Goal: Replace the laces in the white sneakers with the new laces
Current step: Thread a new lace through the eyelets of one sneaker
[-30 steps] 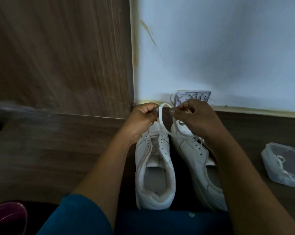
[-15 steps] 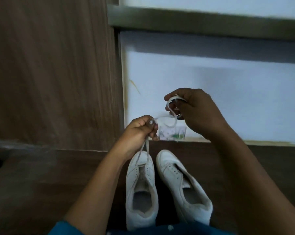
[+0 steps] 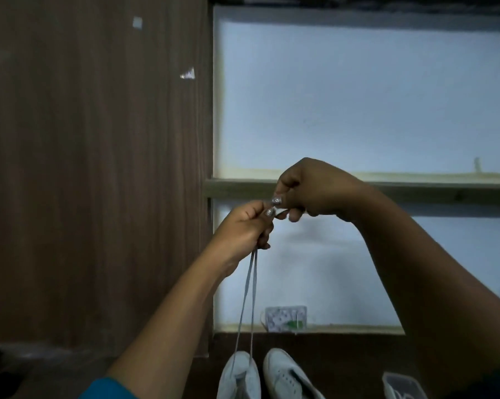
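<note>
Now both hands have risen well above the shoes compared with a second ago, drawing the flat white lace (image 3: 247,298) into two taut strands. The left hand (image 3: 243,226) has its fingers curled tight round both strands. The right hand (image 3: 315,191), touching it, pinches what seem to be the lace ends. Straight below the left fingers the strands run into the left white sneaker (image 3: 240,375), with the right white sneaker (image 3: 289,378) just beside it. Likely the ends are being evened before further threading. Below and right of the fingers sits a clear plastic box (image 3: 401,384), and a patterned packet (image 3: 284,318) leans on the wall beneath them. Nothing blocks the strands.
</note>
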`<state>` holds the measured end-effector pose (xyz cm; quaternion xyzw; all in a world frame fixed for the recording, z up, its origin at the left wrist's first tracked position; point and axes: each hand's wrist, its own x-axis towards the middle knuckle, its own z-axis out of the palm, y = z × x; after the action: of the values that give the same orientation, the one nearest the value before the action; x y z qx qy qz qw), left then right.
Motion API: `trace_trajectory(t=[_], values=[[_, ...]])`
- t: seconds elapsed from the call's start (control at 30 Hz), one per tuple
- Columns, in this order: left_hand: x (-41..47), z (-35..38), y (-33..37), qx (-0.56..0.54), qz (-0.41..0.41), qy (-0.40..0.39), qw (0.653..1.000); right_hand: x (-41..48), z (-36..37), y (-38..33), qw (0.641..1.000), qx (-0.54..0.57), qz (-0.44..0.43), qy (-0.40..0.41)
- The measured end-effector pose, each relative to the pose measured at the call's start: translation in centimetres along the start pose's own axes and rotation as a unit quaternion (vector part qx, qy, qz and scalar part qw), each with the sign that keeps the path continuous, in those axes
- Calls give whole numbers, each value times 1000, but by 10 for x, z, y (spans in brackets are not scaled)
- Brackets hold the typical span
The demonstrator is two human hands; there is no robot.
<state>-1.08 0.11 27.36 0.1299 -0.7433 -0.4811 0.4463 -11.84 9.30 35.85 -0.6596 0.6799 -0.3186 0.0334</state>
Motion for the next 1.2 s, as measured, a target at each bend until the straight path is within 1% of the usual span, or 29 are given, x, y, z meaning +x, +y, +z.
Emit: trace_trajectory(t=[0.13,0.23,0.3,0.47,0.57,0.7,0.83,0.97,1.1,1.2], values=[[-2,3,26,8,27,28,999,-9,-15,-15,988,153,25,29],[0,7,37,-32,33,67,997,-15,-23,-26,980,190,25,47],[0,8,43,-59,37,87,994,-16,-27,-32,982,182,24,51],[-4,10,49,-115,60,137,982,-15,-27,-40,991,114,6,76],[-4,11,50,-144,57,168,974,-13,-25,-44,992,71,-14,106],[1,11,50,-173,42,194,965,-7,-24,-46,994,30,-36,103],[1,10,51,-200,35,202,958,-5,-22,-44,992,32,-42,111],[0,10,50,-211,34,196,957,-1,-12,-35,986,65,-52,147],[0,9,50,-199,18,177,964,4,-2,-28,975,48,-93,195],[1,9,52,-167,7,173,971,6,2,-26,969,46,-114,214]])
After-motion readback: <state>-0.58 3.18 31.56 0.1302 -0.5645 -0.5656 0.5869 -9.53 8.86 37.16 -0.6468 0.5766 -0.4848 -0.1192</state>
